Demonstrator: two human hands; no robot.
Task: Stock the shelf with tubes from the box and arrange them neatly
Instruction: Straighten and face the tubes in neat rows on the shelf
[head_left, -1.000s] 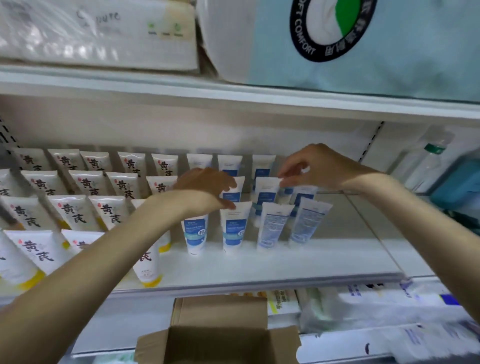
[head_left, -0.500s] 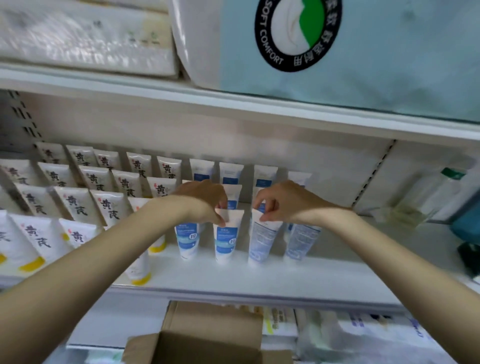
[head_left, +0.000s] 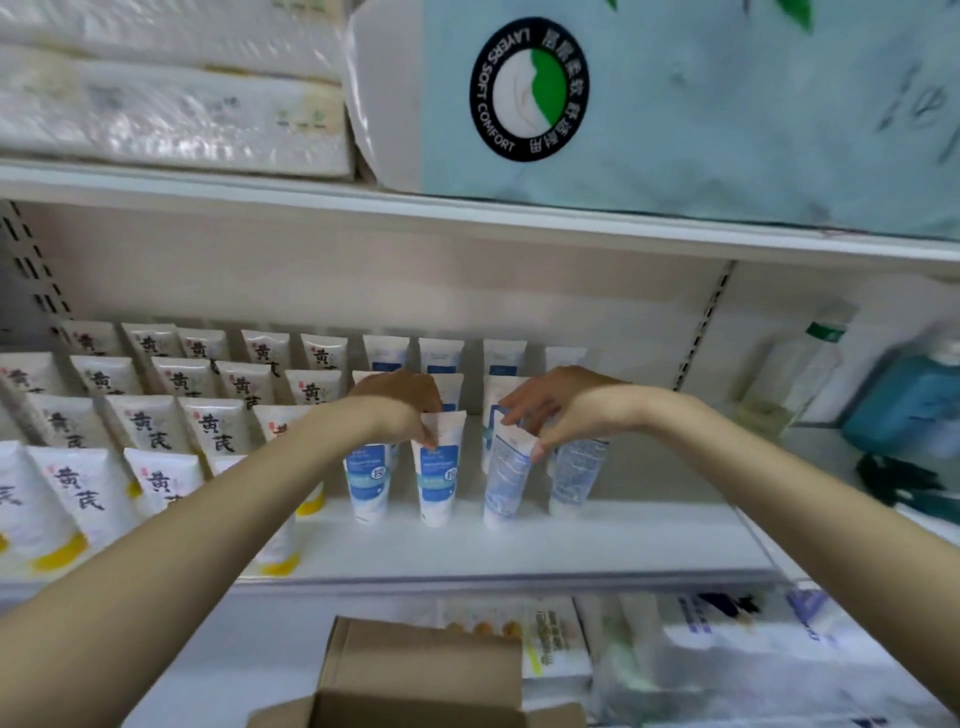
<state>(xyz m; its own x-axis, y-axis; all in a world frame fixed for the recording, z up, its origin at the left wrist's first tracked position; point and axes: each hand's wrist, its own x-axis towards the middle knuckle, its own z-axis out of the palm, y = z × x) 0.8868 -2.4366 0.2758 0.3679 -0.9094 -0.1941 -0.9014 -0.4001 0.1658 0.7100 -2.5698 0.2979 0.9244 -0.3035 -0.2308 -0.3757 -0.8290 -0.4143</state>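
Head view: the left hand (head_left: 400, 410) pinches the crimped top of a blue-labelled tube (head_left: 438, 470) in the near row, and the right hand (head_left: 566, 410) pinches the neighbouring tube (head_left: 506, 480) to its right (printed back facing out). Both stand cap-down on the white shelf (head_left: 623, 545), so a sideways tug could well topple the packed rows behind. Tissue packs (head_left: 727, 130) sit above; the open cardboard box (head_left: 421, 660) waits near, below.

Glossy plastic tubes (head_left: 437, 467), smooth white shelf (head_left: 519, 551), matt brown cardboard box (head_left: 421, 670).
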